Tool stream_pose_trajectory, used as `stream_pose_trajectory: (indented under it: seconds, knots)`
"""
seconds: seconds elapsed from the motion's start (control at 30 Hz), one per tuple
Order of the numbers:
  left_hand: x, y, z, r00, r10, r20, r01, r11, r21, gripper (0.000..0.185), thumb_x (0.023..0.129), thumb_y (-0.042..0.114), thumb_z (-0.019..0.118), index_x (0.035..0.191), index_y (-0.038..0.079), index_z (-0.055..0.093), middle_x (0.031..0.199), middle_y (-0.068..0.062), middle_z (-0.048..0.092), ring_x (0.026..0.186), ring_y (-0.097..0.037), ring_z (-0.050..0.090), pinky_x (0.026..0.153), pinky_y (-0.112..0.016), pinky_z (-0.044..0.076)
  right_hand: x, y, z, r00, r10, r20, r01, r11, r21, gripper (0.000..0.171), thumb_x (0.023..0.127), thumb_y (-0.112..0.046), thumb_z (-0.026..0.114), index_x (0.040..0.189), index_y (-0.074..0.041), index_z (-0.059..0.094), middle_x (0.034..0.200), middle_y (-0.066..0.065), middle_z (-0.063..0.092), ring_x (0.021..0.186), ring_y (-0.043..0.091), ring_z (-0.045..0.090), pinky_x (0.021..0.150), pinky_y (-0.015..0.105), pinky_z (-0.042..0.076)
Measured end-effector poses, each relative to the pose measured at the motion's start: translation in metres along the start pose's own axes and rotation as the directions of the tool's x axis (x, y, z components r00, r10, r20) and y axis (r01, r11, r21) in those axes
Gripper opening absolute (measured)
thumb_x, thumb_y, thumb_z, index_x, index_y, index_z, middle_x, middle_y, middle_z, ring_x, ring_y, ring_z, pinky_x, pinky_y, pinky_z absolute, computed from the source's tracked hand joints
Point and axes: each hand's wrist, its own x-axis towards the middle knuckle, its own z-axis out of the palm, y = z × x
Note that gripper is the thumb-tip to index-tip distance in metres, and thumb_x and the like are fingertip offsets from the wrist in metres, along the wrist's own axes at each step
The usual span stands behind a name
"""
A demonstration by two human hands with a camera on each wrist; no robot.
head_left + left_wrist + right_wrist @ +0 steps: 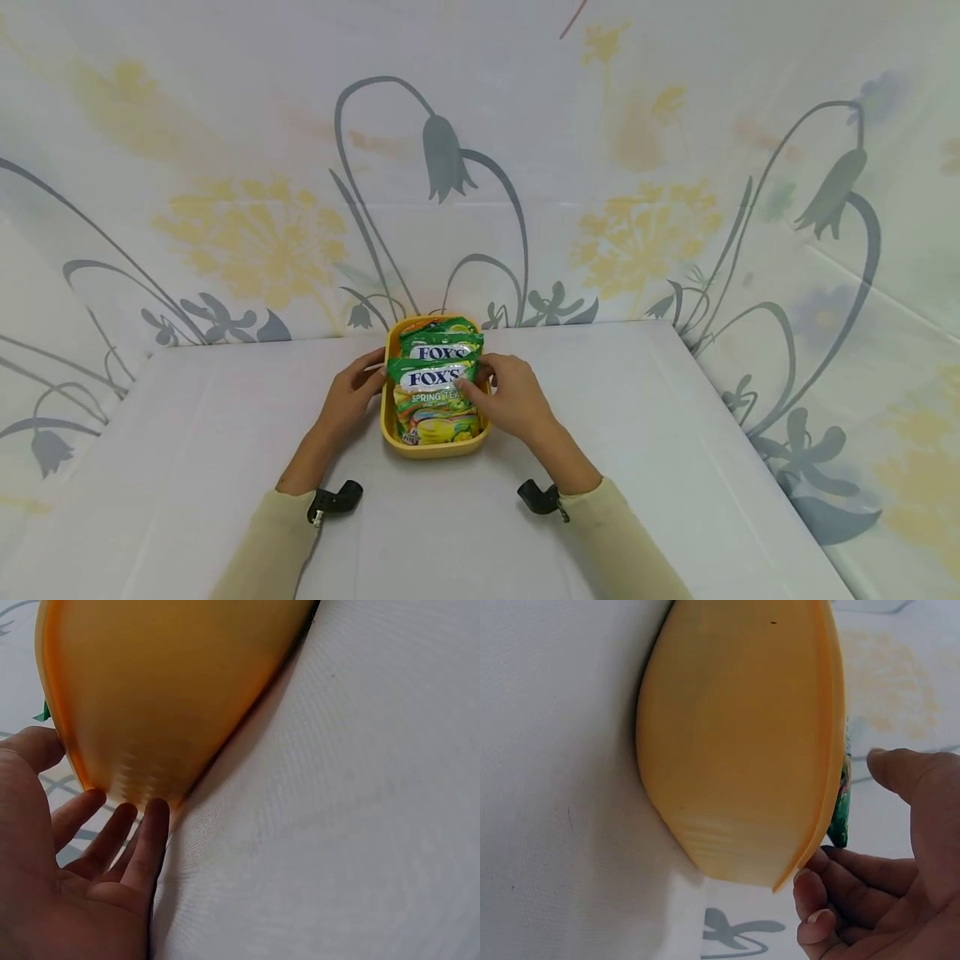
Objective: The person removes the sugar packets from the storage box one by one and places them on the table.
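A yellow plastic basket [435, 452] stands on the white table with green Fox's Spring Tea candy bags [435, 404] in it, the front one overlapping those behind. My left hand [351, 398] is at the basket's left side. In the left wrist view its fingertips [156, 810] are right at the outer wall and the thumb lies by the rim. On the right side is my right hand [516, 398], its thumb over the front bag's edge in the head view. The right wrist view has the fingers [810, 889] bent at the rim's corner, with the thumb apart from them.
The white tabletop [435, 533] spreads around the basket. Behind it and at both sides hangs a cloth [480, 225] with grey and yellow flowers. A black wrist camera [337, 497] is strapped on the left wrist, another black camera [538, 497] on the right.
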Motion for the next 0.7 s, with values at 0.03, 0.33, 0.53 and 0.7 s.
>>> stream_pose_trajectory:
  seconds: [0.03,0.33,0.53,0.7]
  knots:
    - [0.0,-0.001,0.0,1.0,0.0,-0.003,0.0,1.0,0.001,0.052,0.113,0.025,0.053,0.161,0.008,0.045,0.16,-0.017,0.048,0.146,-0.037,0.05,0.114,-0.048,0.049,0.0,0.0,0.0,1.0,0.001,0.005,-0.001,1.0,-0.001,0.033,0.098,-0.039,0.076,0.107,-0.008,0.072,0.087,-0.002,0.066,0.086,0.027,0.059,0.069,0.033,0.048]
    - [0.0,-0.005,0.001,1.0,0.013,-0.014,-0.013,1.0,0.021,0.052,0.113,0.026,0.053,0.161,0.008,0.044,0.161,-0.017,0.049,0.145,-0.037,0.052,0.113,-0.044,0.05,-0.004,-0.008,0.001,0.996,0.039,0.075,-0.037,0.999,-0.029,0.047,0.097,-0.043,0.078,0.118,-0.001,0.073,0.091,0.004,0.066,0.087,0.02,0.054,0.071,0.03,0.05]
    - [0.0,-0.005,0.001,1.0,0.02,-0.016,-0.02,1.0,-0.001,0.052,0.113,0.026,0.055,0.16,0.007,0.046,0.159,-0.017,0.051,0.143,-0.037,0.054,0.114,-0.044,0.05,-0.007,-0.016,0.001,0.995,0.01,0.102,-0.014,0.999,0.037,0.046,0.099,-0.036,0.077,0.128,-0.001,0.067,0.103,0.005,0.069,0.09,0.02,0.06,0.076,0.03,0.056]
    - [0.001,-0.004,0.001,1.0,0.024,-0.014,-0.024,1.0,-0.005,0.051,0.112,0.024,0.055,0.16,0.007,0.047,0.158,-0.018,0.051,0.143,-0.037,0.054,0.115,-0.049,0.048,-0.008,-0.018,0.002,0.992,-0.022,0.128,0.013,0.998,0.065,0.05,0.098,-0.028,0.078,0.135,0.0,0.059,0.106,0.007,0.071,0.086,0.015,0.061,0.072,0.026,0.057]
